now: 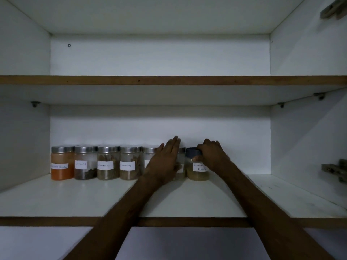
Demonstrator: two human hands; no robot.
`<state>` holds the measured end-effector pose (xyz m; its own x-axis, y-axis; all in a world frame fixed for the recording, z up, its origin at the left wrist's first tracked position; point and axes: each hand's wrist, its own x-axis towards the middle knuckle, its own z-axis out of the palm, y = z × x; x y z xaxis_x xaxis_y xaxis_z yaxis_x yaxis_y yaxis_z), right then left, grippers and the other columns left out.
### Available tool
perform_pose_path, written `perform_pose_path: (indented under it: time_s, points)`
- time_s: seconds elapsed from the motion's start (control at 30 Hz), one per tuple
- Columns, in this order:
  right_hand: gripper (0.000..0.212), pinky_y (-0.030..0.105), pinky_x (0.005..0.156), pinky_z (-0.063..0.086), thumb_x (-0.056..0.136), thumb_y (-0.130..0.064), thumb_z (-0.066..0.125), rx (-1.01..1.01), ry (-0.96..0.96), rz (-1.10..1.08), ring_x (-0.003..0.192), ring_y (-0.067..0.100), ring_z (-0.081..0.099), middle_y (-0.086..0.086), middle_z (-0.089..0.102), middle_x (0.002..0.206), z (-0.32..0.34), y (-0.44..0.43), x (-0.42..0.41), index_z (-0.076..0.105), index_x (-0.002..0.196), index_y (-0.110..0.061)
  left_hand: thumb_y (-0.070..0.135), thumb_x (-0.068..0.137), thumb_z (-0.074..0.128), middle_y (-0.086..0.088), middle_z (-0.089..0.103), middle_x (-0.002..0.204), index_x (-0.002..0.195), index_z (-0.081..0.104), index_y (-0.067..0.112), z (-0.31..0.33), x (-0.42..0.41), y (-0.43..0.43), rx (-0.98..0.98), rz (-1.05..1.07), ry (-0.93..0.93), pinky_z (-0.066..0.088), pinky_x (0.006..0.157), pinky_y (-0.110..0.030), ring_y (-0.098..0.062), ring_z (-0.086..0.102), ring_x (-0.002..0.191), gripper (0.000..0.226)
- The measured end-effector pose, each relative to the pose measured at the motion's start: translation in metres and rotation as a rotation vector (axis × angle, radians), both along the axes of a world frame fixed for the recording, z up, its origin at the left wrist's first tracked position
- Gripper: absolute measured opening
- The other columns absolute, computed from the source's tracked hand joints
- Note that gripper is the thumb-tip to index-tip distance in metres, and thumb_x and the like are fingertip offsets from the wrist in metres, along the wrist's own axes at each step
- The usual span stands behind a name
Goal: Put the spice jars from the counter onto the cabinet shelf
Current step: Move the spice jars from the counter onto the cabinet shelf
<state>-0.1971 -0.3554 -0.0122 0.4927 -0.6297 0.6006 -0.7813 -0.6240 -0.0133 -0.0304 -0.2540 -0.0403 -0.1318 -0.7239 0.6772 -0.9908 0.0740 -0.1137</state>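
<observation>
Garam masala jar [197, 168] stands upright at the row's right end, right hand [211, 153] clasping its blue lid; left hand [165, 162], flat and unclenched, steadies 1 neighbouring jar [180, 166].

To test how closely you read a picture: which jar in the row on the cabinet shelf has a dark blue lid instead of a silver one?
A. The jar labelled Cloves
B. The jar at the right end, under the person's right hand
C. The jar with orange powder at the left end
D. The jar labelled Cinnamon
B: the garam masala jar at the right end has a dark blue lid, gripped by the right hand, while the other lids in view are silver.
</observation>
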Motion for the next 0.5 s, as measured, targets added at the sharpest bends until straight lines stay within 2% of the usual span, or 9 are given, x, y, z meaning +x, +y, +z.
perform_pose_path:
  time_s: [0.1,0.17,0.23,0.3,0.37,0.43,0.5]
  points:
    - [0.053,0.045,0.113,0.025,0.087,-0.047,0.06,-0.048,0.037,-0.07,0.12,0.035,0.048,0.015,0.05,0.13,-0.009,0.005,0.002,0.056,0.128,-0.014,0.037,0.096,0.05,-0.007,-0.005,0.163,0.154,-0.002,0.01,-0.011,-0.006,0.024,0.047,0.01,-0.045,0.0,0.12,-0.033,-0.021,-0.001,0.15,0.083]
    - [0.072,0.049,0.119,0.01,0.086,-0.05,0.062,-0.074,0.043,-0.1,0.137,0.035,0.033,0.017,0.034,0.15,-0.018,0.016,-0.001,0.04,0.143,-0.012,0.043,0.096,0.048,-0.007,-0.005,0.163,0.154,-0.002,0.01,-0.017,-0.003,0.04,0.065,0.053,-0.068,0.002,0.121,-0.035,-0.023,0.001,0.15,0.083]
    - [0.077,0.05,0.119,0.002,0.089,-0.049,0.059,-0.092,-0.034,-0.081,0.145,0.031,0.021,0.014,0.023,0.157,-0.023,0.028,-0.003,0.028,0.149,-0.012,0.046,0.096,0.046,-0.007,-0.003,0.163,0.154,-0.002,0.011,-0.02,0.002,0.055,0.084,0.081,-0.064,0.003,0.12,-0.037,-0.023,0.001,0.15,0.083]
    - [0.073,0.049,0.12,0.006,0.091,-0.049,0.055,-0.121,-0.124,-0.018,0.146,0.029,0.021,0.013,0.025,0.157,-0.026,0.051,0.0,0.029,0.149,-0.013,0.047,0.097,0.042,-0.008,-0.001,0.163,0.154,-0.001,0.01,-0.024,0.006,0.071,0.1,0.071,-0.071,0.003,0.12,-0.038,-0.023,0.003,0.15,0.08]
    - [0.072,0.048,0.118,0.019,0.089,-0.053,0.055,-0.141,-0.177,0.069,0.141,0.031,0.031,0.015,0.035,0.152,-0.029,0.075,0.008,0.038,0.145,-0.011,0.051,0.098,0.035,-0.01,0.006,0.163,0.154,0.004,0.009,-0.027,0.011,0.083,0.089,0.067,-0.078,0.005,0.12,-0.043,-0.025,0.011,0.15,0.077]
    - [0.074,0.046,0.113,0.031,0.086,-0.058,0.053,-0.109,-0.218,0.149,0.134,0.035,0.042,0.019,0.046,0.143,-0.04,0.097,0.016,0.046,0.139,-0.006,0.058,0.093,0.023,-0.013,0.019,0.16,0.153,0.015,0.008,-0.032,0.013,0.099,0.05,0.029,-0.013,0.017,0.119,-0.054,-0.032,0.025,0.145,0.078]
    - [0.077,0.044,0.113,0.033,0.089,-0.061,0.049,-0.018,-0.249,0.22,0.133,0.034,0.043,0.02,0.046,0.143,-0.063,0.124,0.02,0.044,0.141,-0.004,0.061,0.09,0.019,-0.016,0.031,0.155,0.15,0.025,0.008,-0.042,0.01,0.121,-0.005,-0.03,0.032,0.028,0.112,-0.056,-0.037,0.036,0.138,0.08]
